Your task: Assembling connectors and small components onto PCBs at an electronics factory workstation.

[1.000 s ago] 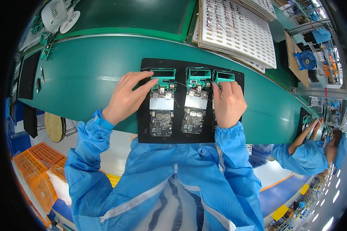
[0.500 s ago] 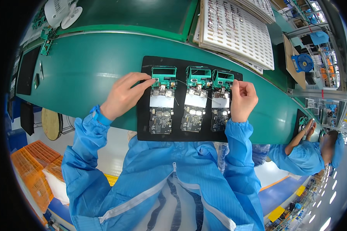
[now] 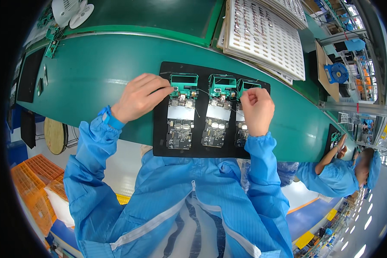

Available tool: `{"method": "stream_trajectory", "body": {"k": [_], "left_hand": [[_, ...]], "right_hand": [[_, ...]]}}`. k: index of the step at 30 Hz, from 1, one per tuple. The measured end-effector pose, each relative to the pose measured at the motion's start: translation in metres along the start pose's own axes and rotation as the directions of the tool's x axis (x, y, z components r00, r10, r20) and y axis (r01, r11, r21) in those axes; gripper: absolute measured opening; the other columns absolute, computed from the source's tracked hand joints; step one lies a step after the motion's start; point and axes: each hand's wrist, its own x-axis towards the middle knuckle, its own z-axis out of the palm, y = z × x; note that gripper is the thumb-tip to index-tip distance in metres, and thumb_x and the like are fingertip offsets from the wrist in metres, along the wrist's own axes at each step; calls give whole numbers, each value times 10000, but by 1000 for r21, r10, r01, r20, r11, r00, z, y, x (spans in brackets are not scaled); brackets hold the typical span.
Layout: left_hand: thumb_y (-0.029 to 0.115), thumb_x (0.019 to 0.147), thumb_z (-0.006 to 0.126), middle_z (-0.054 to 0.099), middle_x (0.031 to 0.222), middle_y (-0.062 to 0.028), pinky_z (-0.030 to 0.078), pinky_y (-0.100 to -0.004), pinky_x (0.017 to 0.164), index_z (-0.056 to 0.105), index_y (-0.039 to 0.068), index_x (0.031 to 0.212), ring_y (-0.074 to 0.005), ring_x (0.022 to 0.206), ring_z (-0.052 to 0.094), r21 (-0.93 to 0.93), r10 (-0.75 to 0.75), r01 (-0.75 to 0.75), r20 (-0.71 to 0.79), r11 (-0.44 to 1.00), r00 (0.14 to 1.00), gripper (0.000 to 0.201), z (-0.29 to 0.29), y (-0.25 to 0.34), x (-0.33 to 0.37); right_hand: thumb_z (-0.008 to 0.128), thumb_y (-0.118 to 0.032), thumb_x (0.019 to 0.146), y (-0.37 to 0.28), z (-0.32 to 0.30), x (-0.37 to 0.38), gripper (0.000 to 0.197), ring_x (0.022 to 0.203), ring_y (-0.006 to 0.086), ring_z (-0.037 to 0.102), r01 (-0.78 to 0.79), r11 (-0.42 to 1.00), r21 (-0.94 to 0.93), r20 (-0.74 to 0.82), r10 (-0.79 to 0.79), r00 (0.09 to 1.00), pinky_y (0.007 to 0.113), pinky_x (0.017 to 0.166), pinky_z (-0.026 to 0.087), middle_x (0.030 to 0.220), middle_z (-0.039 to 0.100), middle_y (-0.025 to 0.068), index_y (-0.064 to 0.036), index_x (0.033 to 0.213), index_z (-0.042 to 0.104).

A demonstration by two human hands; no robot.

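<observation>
Three circuit boards lie side by side on a black mat: the left board (image 3: 179, 136), the middle board (image 3: 214, 135) and the right board (image 3: 241, 134). Each has a white label and joins a green plastic housing at its far end. At the left edge of the left housing (image 3: 184, 80), my left hand (image 3: 138, 98) has thumb and fingers closed on its corner. My right hand (image 3: 259, 112) is closed in a pinch over the right assembly, covering part of its housing (image 3: 247, 84). What those fingertips hold, if anything, is hidden. Thin wires stick out beside the middle housing (image 3: 222, 81).
The black mat (image 3: 161, 148) lies on a green table (image 3: 94, 77). Stacked white trays (image 3: 264, 45) with small parts stand at the back right. Tweezers (image 3: 45, 74) lie far left, near a white fan (image 3: 73, 13). A co-worker (image 3: 331, 172) sits at the right.
My right hand has moved left from the right housing's outer edge to in front of it, now covering part of that assembly. My left hand stays at the left housing.
</observation>
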Motion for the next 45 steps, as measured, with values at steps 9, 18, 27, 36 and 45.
{"method": "stream_trajectory", "body": {"k": [9,18,27,36,45], "left_hand": [[41,733,705,657,983,-86,535,-352,781,678,16,978,-256,899,651,16,104,-105,40,994,994,248,3,-11,0],[-16,737,710,623,911,-87,526,-367,725,606,30,885,-271,843,635,-31,-74,74,-18,997,997,186,13,1,7],[-87,808,657,616,946,-124,520,-365,715,596,4,944,-304,841,637,-302,-389,358,-49,884,920,175,22,15,-5],[-93,822,643,613,939,-124,522,-349,721,583,-13,942,-287,837,640,-353,-472,431,-33,830,881,156,24,21,-5],[-44,882,610,645,923,-100,506,-305,744,609,-13,971,-198,827,641,-473,-625,535,-43,700,779,93,22,24,-8]], "right_hand": [[707,-58,851,37,-1,-1,97,607,66,548,-331,831,447,25,359,933,237,552,456,710,645,32,35,863,681],[751,-61,801,-47,15,-9,108,607,240,633,344,926,158,-23,-345,938,360,525,489,801,598,56,-74,827,647],[722,-95,826,-67,17,-12,133,657,267,649,365,921,-134,178,-340,923,372,539,516,822,565,87,-52,795,600],[694,19,696,-79,23,-11,156,683,255,670,433,809,-398,282,-341,897,351,509,525,841,569,106,-38,775,572],[711,-55,735,-48,24,1,75,633,262,632,169,974,153,149,-192,970,393,561,492,756,611,95,-51,761,640]]}}
